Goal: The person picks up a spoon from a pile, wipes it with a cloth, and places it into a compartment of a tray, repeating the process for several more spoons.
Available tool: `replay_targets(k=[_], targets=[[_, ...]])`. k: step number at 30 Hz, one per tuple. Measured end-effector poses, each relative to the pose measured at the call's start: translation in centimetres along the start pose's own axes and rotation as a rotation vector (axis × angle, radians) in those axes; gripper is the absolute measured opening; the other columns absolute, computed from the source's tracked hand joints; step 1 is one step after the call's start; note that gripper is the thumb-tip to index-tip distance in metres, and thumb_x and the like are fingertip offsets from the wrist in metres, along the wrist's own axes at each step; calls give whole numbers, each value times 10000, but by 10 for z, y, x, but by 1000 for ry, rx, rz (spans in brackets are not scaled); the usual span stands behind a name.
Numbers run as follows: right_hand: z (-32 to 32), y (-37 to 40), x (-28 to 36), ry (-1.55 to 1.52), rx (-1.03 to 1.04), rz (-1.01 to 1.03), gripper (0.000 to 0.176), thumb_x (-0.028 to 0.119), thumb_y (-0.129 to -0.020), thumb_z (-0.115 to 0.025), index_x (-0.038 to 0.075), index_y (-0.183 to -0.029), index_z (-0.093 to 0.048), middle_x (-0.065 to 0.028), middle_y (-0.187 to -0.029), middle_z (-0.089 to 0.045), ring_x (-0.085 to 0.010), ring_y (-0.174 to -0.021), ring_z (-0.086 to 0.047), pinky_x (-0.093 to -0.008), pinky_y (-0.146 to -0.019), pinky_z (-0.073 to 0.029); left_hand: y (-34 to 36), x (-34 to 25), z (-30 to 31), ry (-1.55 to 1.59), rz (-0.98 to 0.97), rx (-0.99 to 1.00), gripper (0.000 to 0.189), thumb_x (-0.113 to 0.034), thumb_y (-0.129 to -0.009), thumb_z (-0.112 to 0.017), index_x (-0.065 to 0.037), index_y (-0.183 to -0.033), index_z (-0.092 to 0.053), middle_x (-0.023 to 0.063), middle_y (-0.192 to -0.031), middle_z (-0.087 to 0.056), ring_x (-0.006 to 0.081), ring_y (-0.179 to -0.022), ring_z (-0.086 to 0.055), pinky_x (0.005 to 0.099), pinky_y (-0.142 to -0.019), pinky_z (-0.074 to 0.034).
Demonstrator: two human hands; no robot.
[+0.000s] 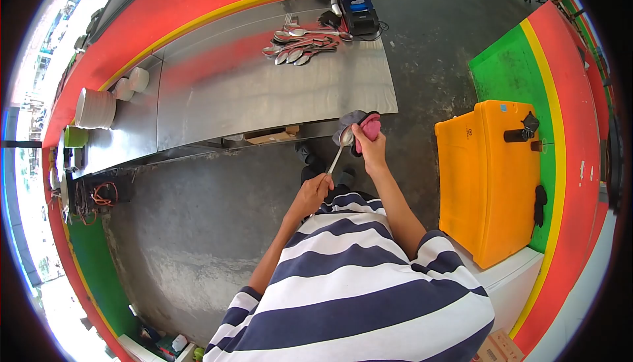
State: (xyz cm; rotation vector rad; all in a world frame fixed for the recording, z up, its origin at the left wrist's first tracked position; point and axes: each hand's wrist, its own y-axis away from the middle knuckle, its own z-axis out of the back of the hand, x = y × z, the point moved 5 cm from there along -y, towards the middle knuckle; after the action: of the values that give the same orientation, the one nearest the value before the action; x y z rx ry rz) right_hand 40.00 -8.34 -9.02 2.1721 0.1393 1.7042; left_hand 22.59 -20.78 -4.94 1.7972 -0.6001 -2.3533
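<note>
My left hand (312, 195) is closed around the handle of a metal spoon (336, 158), just in front of my striped shirt. The spoon slants up and right, its bowl against a pink and grey cloth (370, 125). My right hand (371, 148) grips that cloth, with the thumb near the spoon's bowl. Both hands are in the air, close to the near edge of the steel counter (224, 91). Farther back on the counter lies a pile of spoons and other cutlery (300, 44).
A black device (359, 19) with a blue top stands at the counter's far right corner. Stacked white plates (96, 107) and bowls (137, 79) sit at its left. To my right is a large yellow-orange container (465, 184). Cardboard (271, 136) shows under the counter.
</note>
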Motion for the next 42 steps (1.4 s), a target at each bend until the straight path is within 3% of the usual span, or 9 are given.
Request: replay_targets(k=[6,10,17,27,32,35,36,39,42], targets=[[12,-14,17,-345,178,-17,321,367,-979,-582,89,-1140,-580,17,-1045,-604,-82,-919,-574,-264,-785,-454,-8,14,1,207,12,-103,368,-289,-1053,-415,-21,-831,-538,-23,-573,-401,73,-514,-368,271,-480,-305],[-3,-1,25,-306,383,-7,309,306,-969,-607,98,-1193,-562,2,-1080,-585,-94,-971,-568,-263,-842,-451,-23,12,3,231,-9,-138,381,-307,-1053,-416,-26,-824,-532,-23,-573,-398,73,-516,-366,266,-483,-304],[-10,14,48,317,176,355,315,254,-855,-757,7,-993,-618,-42,-905,-664,-95,-828,-599,-285,-737,-479,-37,-10,-1,-93,-79,89,416,-354,-1048,-413,-24,-830,-540,31,-592,-464,142,-552,-475,313,-551,-400],[10,5,26,409,127,295,317,268,-781,-833,-3,-788,-669,-29,-731,-666,-90,-671,-591,-276,-636,-477,-11,-13,-6,-282,-215,128,380,-304,-1034,-408,-18,-830,-550,156,-615,-522,319,-588,-536,408,-588,-421],[18,4,23,440,-51,343,327,318,-822,-796,11,-830,-686,-43,-750,-687,-109,-681,-620,-283,-646,-482,-3,-7,-9,-182,-45,162,402,-332,-1042,-404,-20,-830,-541,105,-608,-491,245,-561,-490,370,-568,-400],[29,-8,14,109,-94,211,287,345,-905,-714,63,-886,-665,14,-739,-616,-47,-678,-526,-265,-625,-457,-2,0,-10,-73,18,106,409,-349,-1047,-411,-29,-821,-526,38,-607,-455,156,-559,-436,319,-545,-372],[31,-12,15,95,-2,78,287,357,-954,-644,87,-1049,-623,8,-843,-623,-53,-742,-569,-267,-676,-492,-1,4,-12,-23,39,85,411,-354,-1049,-413,-31,-819,-521,15,-608,-441,125,-562,-416,301,-538,-360],[19,6,17,-486,202,-221,323,356,-964,-623,58,-1084,-585,-1,-949,-637,-95,-867,-632,-269,-764,-522,-5,14,-15,172,34,52,398,-347,-1050,-420,-37,-817,-508,-20,-616,-420,84,-575,-383,272,-532,-339],[9,16,11,-327,404,-210,404,284,-946,-657,37,-1230,-510,-35,-1079,-621,-131,-986,-629,-302,-870,-523,-13,17,-13,207,8,46,407,-355,-1053,-405,-32,-824,-504,-21,-621,-421,84,-579,-376,270,-535,-332]])
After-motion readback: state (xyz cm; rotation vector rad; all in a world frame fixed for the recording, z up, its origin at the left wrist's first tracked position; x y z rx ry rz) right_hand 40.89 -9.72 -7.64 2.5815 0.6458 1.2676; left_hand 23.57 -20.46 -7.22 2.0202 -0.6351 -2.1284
